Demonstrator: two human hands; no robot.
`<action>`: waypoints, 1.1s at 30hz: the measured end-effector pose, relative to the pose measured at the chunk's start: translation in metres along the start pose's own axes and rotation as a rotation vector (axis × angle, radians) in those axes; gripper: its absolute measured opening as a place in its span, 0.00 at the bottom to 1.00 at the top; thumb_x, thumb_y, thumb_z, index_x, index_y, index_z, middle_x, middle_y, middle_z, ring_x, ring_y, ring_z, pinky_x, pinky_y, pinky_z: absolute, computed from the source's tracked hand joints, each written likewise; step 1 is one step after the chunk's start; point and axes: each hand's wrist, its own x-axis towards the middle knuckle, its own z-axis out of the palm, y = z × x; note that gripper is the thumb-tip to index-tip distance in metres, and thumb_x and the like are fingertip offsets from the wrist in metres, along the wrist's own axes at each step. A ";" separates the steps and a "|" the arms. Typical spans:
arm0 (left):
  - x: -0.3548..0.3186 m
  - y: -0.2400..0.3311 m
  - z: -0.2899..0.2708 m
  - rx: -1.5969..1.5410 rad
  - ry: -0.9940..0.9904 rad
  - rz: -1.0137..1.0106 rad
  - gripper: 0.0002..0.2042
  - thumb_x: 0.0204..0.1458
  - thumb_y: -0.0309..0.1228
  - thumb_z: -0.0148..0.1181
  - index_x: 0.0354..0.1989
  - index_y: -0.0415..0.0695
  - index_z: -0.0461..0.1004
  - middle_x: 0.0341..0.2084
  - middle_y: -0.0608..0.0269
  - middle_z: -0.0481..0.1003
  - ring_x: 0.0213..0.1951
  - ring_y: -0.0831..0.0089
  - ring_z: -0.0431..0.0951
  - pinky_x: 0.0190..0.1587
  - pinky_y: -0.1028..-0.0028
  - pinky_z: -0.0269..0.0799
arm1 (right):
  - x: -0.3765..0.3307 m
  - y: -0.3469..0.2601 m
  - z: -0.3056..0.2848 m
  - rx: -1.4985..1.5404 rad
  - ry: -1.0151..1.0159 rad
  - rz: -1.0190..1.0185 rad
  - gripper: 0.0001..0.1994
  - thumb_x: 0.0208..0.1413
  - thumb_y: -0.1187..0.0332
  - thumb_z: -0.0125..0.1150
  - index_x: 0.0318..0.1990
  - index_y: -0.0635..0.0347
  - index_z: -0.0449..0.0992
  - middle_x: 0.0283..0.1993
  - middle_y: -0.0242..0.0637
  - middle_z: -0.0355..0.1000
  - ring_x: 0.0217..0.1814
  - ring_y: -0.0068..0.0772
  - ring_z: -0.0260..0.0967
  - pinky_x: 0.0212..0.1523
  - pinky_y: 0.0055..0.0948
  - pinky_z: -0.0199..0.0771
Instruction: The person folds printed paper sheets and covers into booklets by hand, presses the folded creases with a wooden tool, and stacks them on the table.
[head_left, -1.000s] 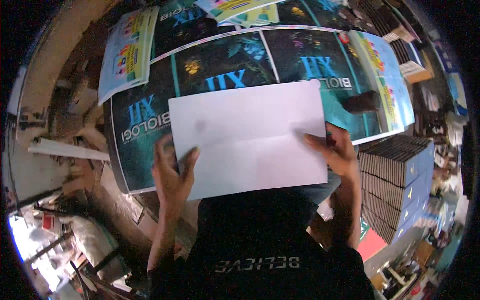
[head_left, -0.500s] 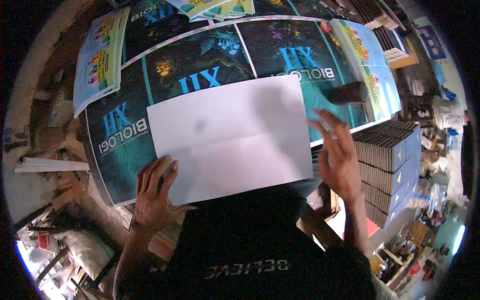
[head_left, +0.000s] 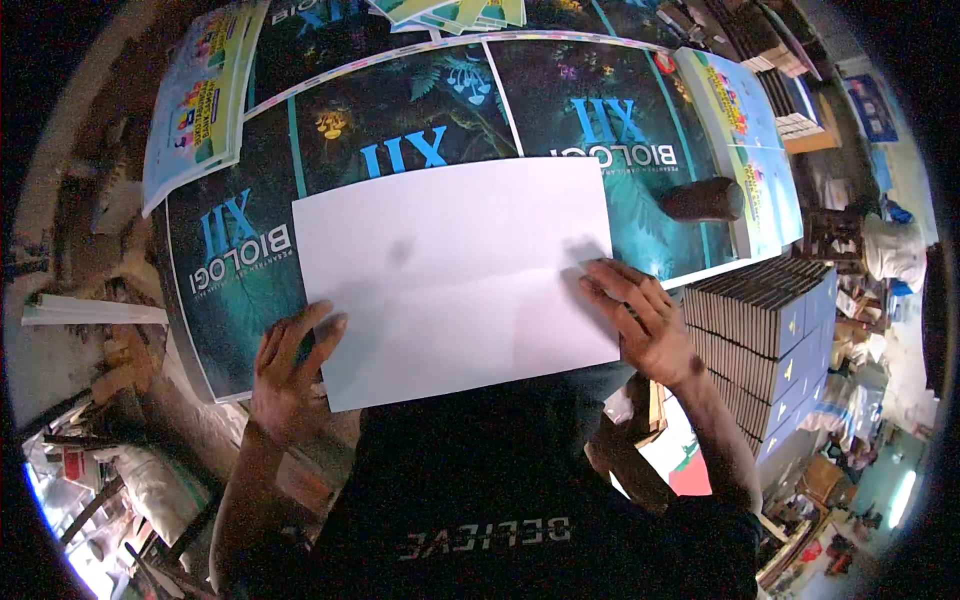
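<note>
A blank white sheet of paper (head_left: 450,290) with a faint crease across its middle lies over printed dark teal cover sheets (head_left: 400,95) on the table. At the sheet's left edge is my left hand (head_left: 290,370), thumb and fingers apart, the thumb tip over the paper. My right hand (head_left: 645,325) reaches in at the right edge, its outstretched fingers over the paper and casting a shadow there. Neither hand is closed on the sheet. To the right of the sheet, a short, dark, rounded block (head_left: 703,200) rests on the covers.
Light-blue and yellow printed sheets lie in a left stack (head_left: 205,100) and a right stack (head_left: 745,150). More yellow-green sheets (head_left: 450,14) are at the far edge. Blue-covered books (head_left: 765,345) stand piled beside the table at right. White strips (head_left: 95,310) stick out at left.
My right hand has come down and left, from beside the sheet onto its right part. My left hand stays at the left edge, shifted slightly. The large shadow on the paper has shrunk.
</note>
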 end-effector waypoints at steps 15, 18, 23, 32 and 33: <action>0.011 -0.002 0.023 -0.142 0.345 -0.275 0.25 0.44 0.35 0.69 0.52 0.41 0.73 0.38 0.59 0.82 0.45 0.63 0.81 0.49 0.66 0.73 | 0.009 0.010 0.028 0.324 0.330 0.201 0.18 0.43 0.71 0.61 0.45 0.56 0.82 0.46 0.39 0.79 0.48 0.42 0.77 0.50 0.37 0.77; 0.014 -0.007 0.022 -0.119 0.385 -0.296 0.25 0.43 0.34 0.69 0.51 0.41 0.73 0.36 0.61 0.82 0.42 0.66 0.82 0.47 0.69 0.74 | 0.015 0.014 0.022 0.372 0.358 0.208 0.16 0.42 0.70 0.63 0.42 0.57 0.82 0.43 0.40 0.80 0.43 0.40 0.78 0.47 0.35 0.78; 0.036 -0.004 -0.001 -0.477 0.397 -0.404 0.23 0.42 0.32 0.70 0.48 0.42 0.73 0.33 0.60 0.82 0.39 0.65 0.83 0.42 0.70 0.76 | 0.033 0.016 -0.001 0.403 0.218 0.270 0.21 0.38 0.59 0.75 0.39 0.61 0.80 0.38 0.41 0.80 0.38 0.42 0.78 0.42 0.35 0.76; 0.076 -0.018 -0.024 -0.209 0.060 -0.439 0.29 0.42 0.36 0.75 0.49 0.37 0.67 0.36 0.50 0.79 0.39 0.61 0.82 0.41 0.66 0.76 | 0.082 0.025 -0.026 0.508 0.106 0.601 0.27 0.42 0.64 0.78 0.48 0.66 0.72 0.37 0.45 0.80 0.39 0.37 0.81 0.40 0.32 0.80; 0.079 -0.017 -0.026 -0.264 0.019 -0.532 0.32 0.42 0.38 0.76 0.51 0.36 0.66 0.37 0.49 0.79 0.39 0.63 0.82 0.40 0.68 0.77 | 0.086 0.028 -0.026 0.504 0.093 0.573 0.27 0.43 0.64 0.77 0.48 0.66 0.72 0.37 0.45 0.80 0.39 0.37 0.81 0.40 0.32 0.80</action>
